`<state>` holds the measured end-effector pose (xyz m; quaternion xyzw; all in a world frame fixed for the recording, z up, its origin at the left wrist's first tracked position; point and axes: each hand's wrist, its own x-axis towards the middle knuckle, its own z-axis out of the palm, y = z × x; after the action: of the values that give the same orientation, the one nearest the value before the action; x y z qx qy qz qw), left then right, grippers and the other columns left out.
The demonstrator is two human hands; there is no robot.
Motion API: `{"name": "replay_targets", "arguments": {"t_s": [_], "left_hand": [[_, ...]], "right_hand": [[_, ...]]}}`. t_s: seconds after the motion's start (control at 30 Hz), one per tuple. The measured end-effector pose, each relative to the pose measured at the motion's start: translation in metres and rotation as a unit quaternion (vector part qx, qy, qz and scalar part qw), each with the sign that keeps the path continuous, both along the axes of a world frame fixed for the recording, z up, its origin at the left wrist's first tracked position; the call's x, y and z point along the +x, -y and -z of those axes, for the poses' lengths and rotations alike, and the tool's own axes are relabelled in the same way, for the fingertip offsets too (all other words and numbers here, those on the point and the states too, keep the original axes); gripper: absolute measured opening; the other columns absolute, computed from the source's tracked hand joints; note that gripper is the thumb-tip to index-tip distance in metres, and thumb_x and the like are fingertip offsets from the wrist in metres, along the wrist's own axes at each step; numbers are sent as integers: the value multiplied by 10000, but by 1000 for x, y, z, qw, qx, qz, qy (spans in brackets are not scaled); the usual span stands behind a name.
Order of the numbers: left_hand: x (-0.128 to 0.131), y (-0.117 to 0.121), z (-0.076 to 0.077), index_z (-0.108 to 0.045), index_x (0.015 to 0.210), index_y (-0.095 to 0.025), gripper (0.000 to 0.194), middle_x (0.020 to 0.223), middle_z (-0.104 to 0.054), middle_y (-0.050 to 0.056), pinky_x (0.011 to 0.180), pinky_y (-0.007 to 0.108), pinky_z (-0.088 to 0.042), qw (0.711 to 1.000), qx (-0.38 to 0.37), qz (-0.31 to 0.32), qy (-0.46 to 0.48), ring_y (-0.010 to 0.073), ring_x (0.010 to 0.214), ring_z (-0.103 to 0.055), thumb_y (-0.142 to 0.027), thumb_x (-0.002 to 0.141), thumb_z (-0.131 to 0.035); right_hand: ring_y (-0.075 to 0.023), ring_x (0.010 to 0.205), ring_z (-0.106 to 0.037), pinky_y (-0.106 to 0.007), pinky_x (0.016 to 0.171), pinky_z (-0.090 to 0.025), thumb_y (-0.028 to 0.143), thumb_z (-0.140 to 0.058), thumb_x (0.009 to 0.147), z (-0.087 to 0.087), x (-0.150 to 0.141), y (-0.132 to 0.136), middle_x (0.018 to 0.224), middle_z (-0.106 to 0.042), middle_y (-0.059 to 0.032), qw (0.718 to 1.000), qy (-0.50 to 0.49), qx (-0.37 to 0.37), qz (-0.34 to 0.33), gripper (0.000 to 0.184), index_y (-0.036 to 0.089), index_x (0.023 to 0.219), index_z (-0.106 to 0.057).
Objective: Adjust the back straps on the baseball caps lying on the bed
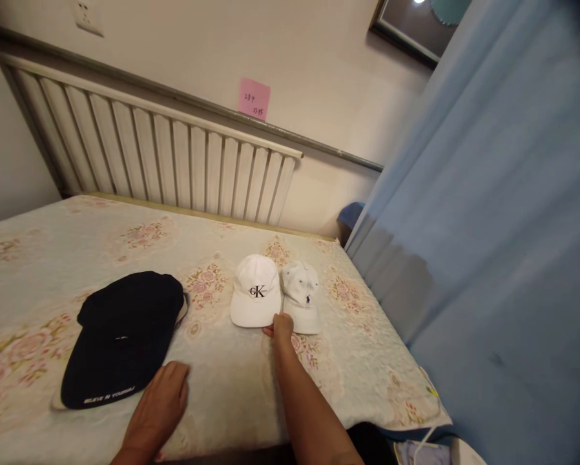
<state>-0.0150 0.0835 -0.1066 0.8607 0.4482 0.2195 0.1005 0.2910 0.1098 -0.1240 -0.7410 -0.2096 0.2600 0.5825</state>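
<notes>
My right hand (281,325) pinches the front edge of the brim of a white cap (257,278) with dark "CK" letters, which sits upright on the bed. Touching its right side is another white cap (301,284) with a small dark blue emblem. To the left lies a black cap (125,323) with "BELIEVE IN YOURSELF" in white along the brim. A pale edge shows beneath it, seemingly of a lighter cap (57,402). Beside the black brim, my left hand (161,397) rests with curled fingers on the bed, nothing visible in it.
A floral quilted cover (212,374) spreads over the bed. Behind it stand a white radiator (183,155) and a wall with a pink note (254,99). A blue curtain (488,194) hangs along the right side. A cable (423,442) and a white object (464,452) are at lower right.
</notes>
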Motion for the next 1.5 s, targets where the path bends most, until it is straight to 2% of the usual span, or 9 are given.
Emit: {"name": "replay_targets", "arguments": {"t_s": [0.1, 0.2, 0.37, 0.5, 0.8, 0.93, 1.13, 1.3, 1.5], "left_hand": [[1, 0, -1, -572, 827, -209, 154, 868, -584, 67, 850, 364, -403, 1000, -7, -1, -2, 222, 877, -548, -181, 807, -422], [1, 0, -2, -572, 830, -205, 160, 874, -583, 68, 849, 366, -399, 1000, -5, 0, 0, 222, 877, -544, -176, 814, -415], [2, 2, -4, -568, 829, -202, 169, 869, -578, 66, 853, 368, -390, 1000, 3, -4, -6, 220, 869, -536, -160, 820, -405], [3, 4, -7, -568, 843, -196, 181, 894, -581, 72, 869, 365, -382, 1000, -6, -10, -13, 219, 895, -528, -139, 814, -399], [3, 6, -10, -588, 840, -191, 179, 885, -596, 76, 877, 354, -388, 1000, -12, -3, 28, 223, 893, -538, -148, 793, -421], [0, 3, -4, -598, 861, -193, 187, 892, -601, 83, 884, 357, -391, 1000, 2, 7, 29, 236, 902, -545, -159, 789, -428], [-3, -1, 6, -596, 908, -179, 217, 921, -594, 99, 884, 369, -404, 999, 22, 24, 38, 247, 921, -545, -192, 819, -399], [-6, 3, 3, -601, 816, -184, 172, 877, -596, 92, 905, 390, -400, 985, -65, 14, 158, 248, 899, -549, -229, 768, -441], [-17, 21, -1, -591, 722, -207, 127, 796, -593, 37, 838, 351, -428, 965, -140, -31, 220, 220, 848, -556, -275, 737, -484]], "right_hand": [[-176, 893, -619, -365, 754, -543, 337, -546, 898, -3, 1, 4, 1088, -604, -70, 997, -54, -58, 4, 299, 153, 1133, -553], [-136, 762, -624, -306, 660, -546, 353, -530, 907, -7, -1, 11, 973, -627, -48, 995, -58, -82, 9, 284, 145, 1098, -561], [-95, 463, -554, -218, 445, -456, 284, -504, 894, -12, -7, 25, 684, -609, 7, 997, -12, -77, 23, 222, 136, 1043, -574], [-129, 390, -543, -219, 378, -391, 166, -430, 810, -10, -16, 42, 561, -574, 22, 998, 41, -45, 23, 263, 148, 1017, -591], [-151, 542, -556, -250, 590, -431, 175, -417, 793, -5, -40, 103, 605, -595, 19, 980, 191, 42, -37, 231, 198, 868, -635], [-164, 597, -557, -258, 641, -423, 148, -412, 795, -6, -48, 122, 608, -595, 16, 968, 240, 57, -49, 238, 207, 844, -638], [-184, 789, -571, -279, 761, -411, 119, -416, 803, -3, -60, 142, 792, -642, -37, 945, 311, 65, -74, 250, 206, 831, -648], [-189, 806, -563, -294, 776, -408, 113, -392, 822, 1, -63, 147, 826, -644, -57, 935, 335, 64, -92, 269, 189, 869, -645], [-195, 786, -559, -302, 754, -406, 125, -388, 826, 3, -64, 148, 815, -641, -61, 931, 343, 70, -102, 264, 183, 869, -641]]}}
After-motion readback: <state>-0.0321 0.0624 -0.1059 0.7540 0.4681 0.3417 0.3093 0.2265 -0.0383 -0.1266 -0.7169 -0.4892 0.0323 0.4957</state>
